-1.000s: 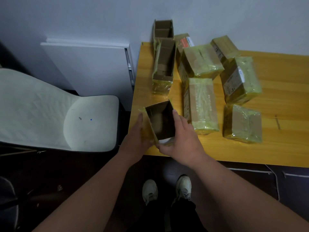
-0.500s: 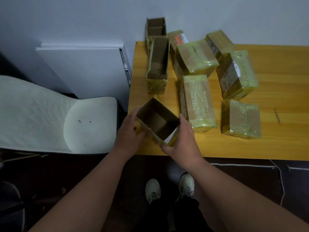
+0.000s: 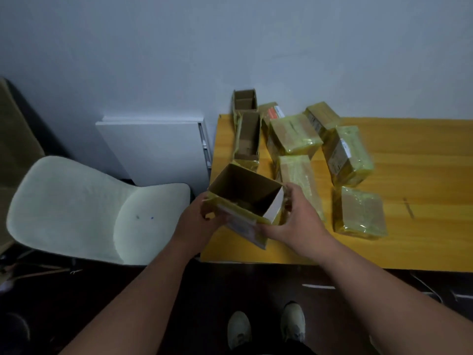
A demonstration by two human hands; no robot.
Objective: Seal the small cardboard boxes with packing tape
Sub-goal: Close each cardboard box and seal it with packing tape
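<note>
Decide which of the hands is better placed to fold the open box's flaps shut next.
Probably the right hand: its fingers already reach the open box's top rim, while the left hand grips lower, steadying it.

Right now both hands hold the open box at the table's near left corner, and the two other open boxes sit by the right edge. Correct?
Not quite. Both the left hand and right hand do hold the open box at the table's near left corner, but the two other open boxes sit by the left edge near the wall, as the head view shows.
</note>
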